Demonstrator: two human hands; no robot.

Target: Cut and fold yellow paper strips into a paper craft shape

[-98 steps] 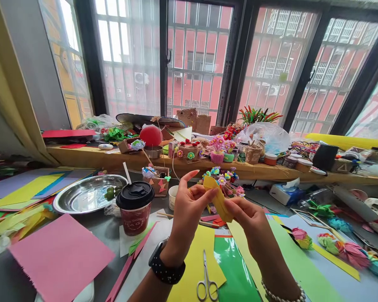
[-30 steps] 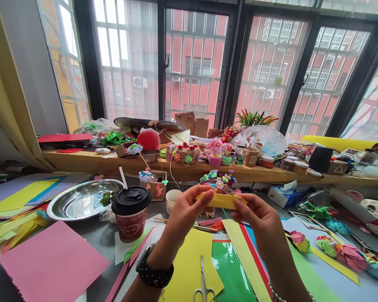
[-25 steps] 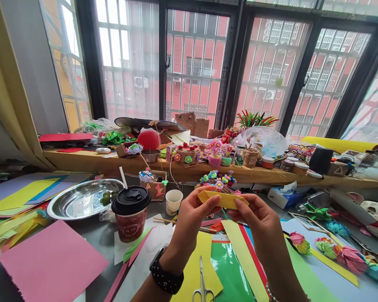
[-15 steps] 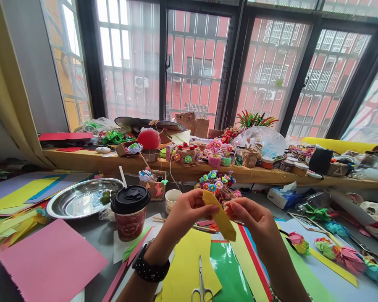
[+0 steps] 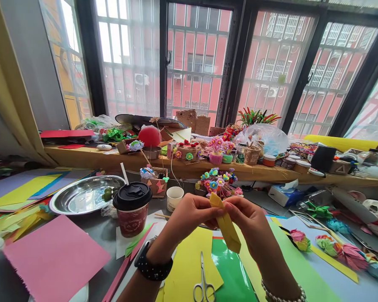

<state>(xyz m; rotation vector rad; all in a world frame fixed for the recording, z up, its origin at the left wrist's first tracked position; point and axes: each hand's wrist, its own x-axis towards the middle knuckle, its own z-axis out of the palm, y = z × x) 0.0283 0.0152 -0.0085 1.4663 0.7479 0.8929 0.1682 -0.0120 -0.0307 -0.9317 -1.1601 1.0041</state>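
A folded yellow paper strip (image 5: 229,231) is held up at a slant above the table. My left hand (image 5: 195,213) pinches its upper part from the left, thumb lying across the front. From the right, my right hand (image 5: 244,214) grips the same strip near its top, thumb and forefinger closed on the edge. The strip's lower end hangs free and shows a folded corner. Below the hands, silver scissors (image 5: 203,281) lie closed on yellow paper sheets (image 5: 185,260), beside a glossy green sheet (image 5: 231,272).
A lidded cup with a straw (image 5: 132,214) stands left of my forearm, near a steel tray (image 5: 63,205) and pink paper (image 5: 58,260). Behind my hands are a white paper cup (image 5: 175,199) and a flower bunch (image 5: 219,180). Folded paper flowers (image 5: 351,256) lie right.
My right hand has moved left and in, now pressing on the strip beside my left thumb. The strip hangs a little lower and farther right. The view has shifted slightly.
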